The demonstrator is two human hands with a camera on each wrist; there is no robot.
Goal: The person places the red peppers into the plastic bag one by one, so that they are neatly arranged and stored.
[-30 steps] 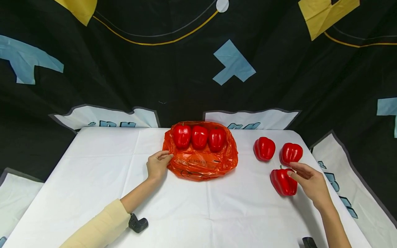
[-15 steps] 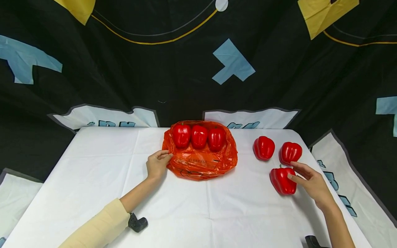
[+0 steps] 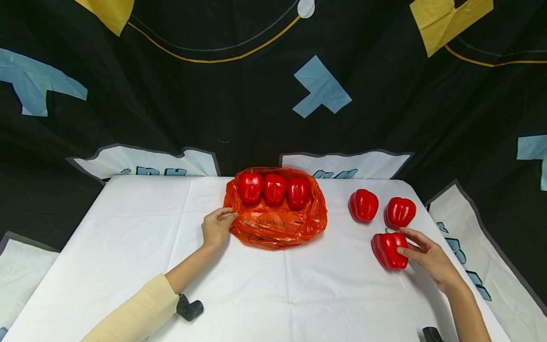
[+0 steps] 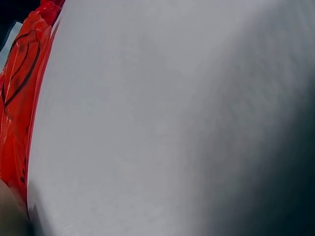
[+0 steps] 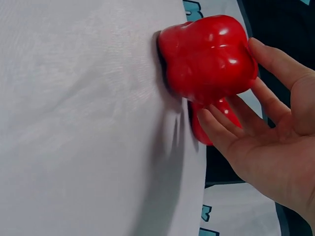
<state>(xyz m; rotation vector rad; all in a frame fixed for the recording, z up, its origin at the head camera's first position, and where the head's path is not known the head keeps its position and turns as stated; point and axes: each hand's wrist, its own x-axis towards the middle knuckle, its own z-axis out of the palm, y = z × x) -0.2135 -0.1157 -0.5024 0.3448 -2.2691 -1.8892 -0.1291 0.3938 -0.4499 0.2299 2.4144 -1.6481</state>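
An orange-red plastic bag [image 3: 273, 232] lies at the table's back middle, with three red bell peppers in a row in its mouth, one a middle pepper [image 3: 274, 189]. My left hand [image 3: 216, 230] pinches the bag's left edge; in the left wrist view only a strip of the bag [image 4: 22, 98] shows. At the right, my right hand [image 3: 433, 259] is at the nearest loose bell pepper [image 3: 390, 251]. Its thumb touches the side of this pepper [image 5: 209, 56], and the other fingers stretch along it, fairly straight. The pepper rests on the table.
Two more loose bell peppers, a left one [image 3: 363, 205] and a right one [image 3: 400, 212], stand just behind on the white-covered table [image 3: 256, 294]. Black wrist devices [image 3: 190, 308] show near the arms. A dark patterned cloth [image 3: 239, 109] hangs behind the table.
My right hand has shifted slightly right and toward me, its thumb lower on the pepper's side. The pepper, the bag and my left hand have stayed in place.
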